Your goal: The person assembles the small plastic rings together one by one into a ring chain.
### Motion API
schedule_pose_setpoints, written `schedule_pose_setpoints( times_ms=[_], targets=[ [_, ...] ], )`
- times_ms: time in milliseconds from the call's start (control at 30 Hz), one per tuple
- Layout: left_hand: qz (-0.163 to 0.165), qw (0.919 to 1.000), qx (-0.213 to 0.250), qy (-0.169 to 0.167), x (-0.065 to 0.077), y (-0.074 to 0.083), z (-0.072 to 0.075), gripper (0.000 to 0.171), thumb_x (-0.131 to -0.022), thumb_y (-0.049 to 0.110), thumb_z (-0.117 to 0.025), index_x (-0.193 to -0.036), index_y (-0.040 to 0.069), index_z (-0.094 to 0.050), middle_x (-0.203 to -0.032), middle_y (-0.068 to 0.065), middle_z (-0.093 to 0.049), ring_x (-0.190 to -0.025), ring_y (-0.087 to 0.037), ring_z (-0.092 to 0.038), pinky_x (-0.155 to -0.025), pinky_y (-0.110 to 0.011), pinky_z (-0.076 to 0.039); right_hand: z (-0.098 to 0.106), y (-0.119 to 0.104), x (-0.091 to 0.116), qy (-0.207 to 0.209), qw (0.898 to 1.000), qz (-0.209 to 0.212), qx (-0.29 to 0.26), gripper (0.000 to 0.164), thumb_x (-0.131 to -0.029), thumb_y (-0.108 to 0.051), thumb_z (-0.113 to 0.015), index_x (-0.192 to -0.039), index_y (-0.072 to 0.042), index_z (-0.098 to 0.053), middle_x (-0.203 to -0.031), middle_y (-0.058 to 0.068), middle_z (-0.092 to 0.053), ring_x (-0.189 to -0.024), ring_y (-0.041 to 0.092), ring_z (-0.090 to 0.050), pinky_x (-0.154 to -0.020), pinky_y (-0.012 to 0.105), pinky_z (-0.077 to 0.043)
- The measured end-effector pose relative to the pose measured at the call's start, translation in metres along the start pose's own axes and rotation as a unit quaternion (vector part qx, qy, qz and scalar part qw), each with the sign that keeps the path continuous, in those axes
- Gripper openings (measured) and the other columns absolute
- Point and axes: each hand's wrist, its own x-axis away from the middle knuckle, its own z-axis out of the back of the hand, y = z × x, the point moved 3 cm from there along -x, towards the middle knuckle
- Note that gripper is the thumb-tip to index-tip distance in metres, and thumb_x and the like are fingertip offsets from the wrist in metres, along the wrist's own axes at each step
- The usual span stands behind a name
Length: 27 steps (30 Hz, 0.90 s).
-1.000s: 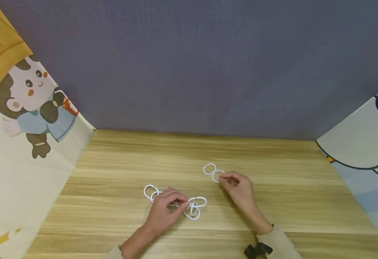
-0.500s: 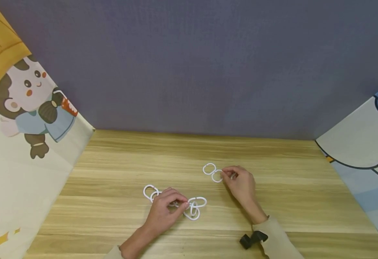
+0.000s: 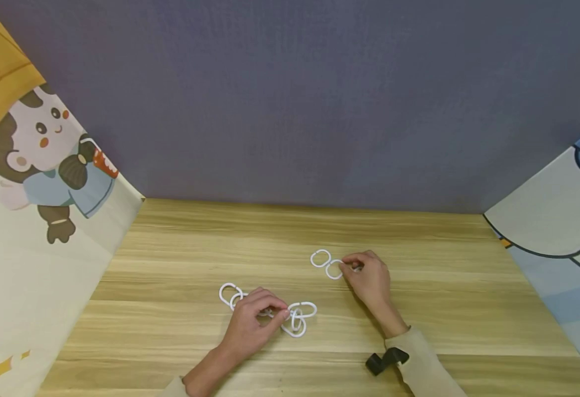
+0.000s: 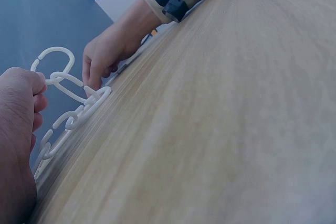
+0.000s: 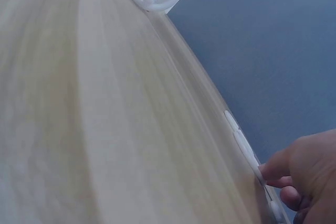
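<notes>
My left hand [image 3: 255, 325] pinches a white plastic chain link [image 4: 62, 50] between thumb and index finger. In the left wrist view this link is raised, with other C-shaped links hooked on below it. More joined links [image 3: 229, 284] come out to the left of the hand, and its palm hides the middle of the chain. Farther back, two loose white links [image 3: 312, 259] lie flat side by side. My right hand [image 3: 371, 278] has thumb and index fingertip together at the right one's edge. A further white link [image 5: 275, 211] shows under its fingers.
The wood-grain table [image 3: 195, 237] runs back to a dark grey-blue panel [image 3: 290, 110]. Cartoon-printed panels stand at the left [image 3: 96, 231] and right [image 3: 543, 220]. A black device [image 3: 387, 361] is strapped to the right sleeve.
My right hand has shifted slightly right and back along the edge of the loose link, with its forearm following. The left hand and its chain stay put.
</notes>
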Motion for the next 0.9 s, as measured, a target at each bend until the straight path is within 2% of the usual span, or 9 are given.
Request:
schedule_pose_setpoints(
  times_ms=[300, 633, 900],
  targets=[
    [0.004, 1.0, 0.002, 0.0, 0.0, 0.001, 0.0, 0.02, -0.087, 0.0, -0.09, -0.098, 0.014, -0.083, -0.093, 0.003, -0.079, -0.084, -0.013, -0.07, -0.074, -0.028, -0.061, 0.001, -0.003, 0.0, -0.016, 1.0, 0.009, 0.016, 0.007, -0.087, -0.007, -0.091, -0.09, -0.007, -0.084, -0.085, 0.005, -0.07, -0.078, 0.021, -0.064, -0.07, 0.035, -0.048],
    [0.001, 1.0, -0.002, 0.0, 0.0, 0.001, 0.0, 0.019, -0.087, 0.0, -0.09, -0.098, 0.014, -0.083, -0.092, 0.004, -0.079, -0.083, -0.013, -0.071, -0.074, -0.028, -0.061, -0.002, -0.006, 0.004, -0.023, 0.998, 0.053, 0.026, 0.009, -0.091, -0.002, -0.09, -0.091, -0.003, -0.08, -0.087, 0.007, -0.069, -0.084, 0.023, -0.059, -0.074, 0.036, -0.047],
    [-0.001, 1.0, 0.0, 0.002, -0.001, 0.002, 0.001, 0.019, -0.087, 0.0, -0.09, -0.099, 0.014, -0.083, -0.093, 0.004, -0.079, -0.084, -0.014, -0.071, -0.075, -0.029, -0.061, 0.001, -0.013, 0.009, -0.038, 0.998, 0.049, 0.0, 0.009, -0.095, -0.005, -0.087, -0.097, -0.003, -0.078, -0.094, 0.008, -0.068, -0.09, 0.024, -0.059, -0.079, 0.038, -0.048]
  ],
)
